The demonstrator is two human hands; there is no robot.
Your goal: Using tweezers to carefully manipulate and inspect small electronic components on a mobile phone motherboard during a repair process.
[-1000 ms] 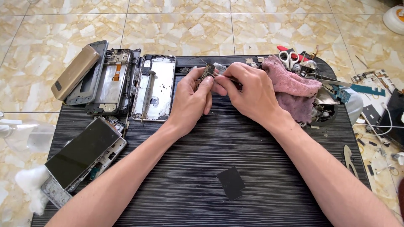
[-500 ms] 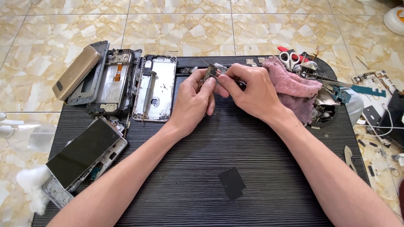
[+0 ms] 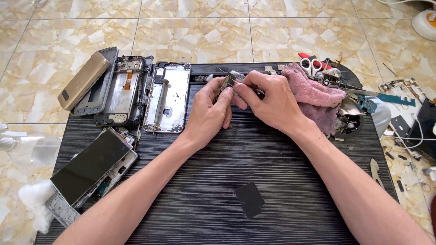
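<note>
Beige marbled floor tiles (image 3: 190, 31); dark ribbed mat (image 3: 272, 172) on top; daylight.

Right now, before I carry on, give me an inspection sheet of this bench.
Surface: dark ribbed mat on a marbled tile floor.
Job's things: small metal part pinched between both hands.
Clutter: opened phone frames, a screwdriver lying on one, dark phone screen, pink cloth, scissors, black square patch.
Fingers: left hand and right hand both grip the part.
Cables: white lead at right edge.
Surroundings: cotton wad, loose scraps at right.
</note>
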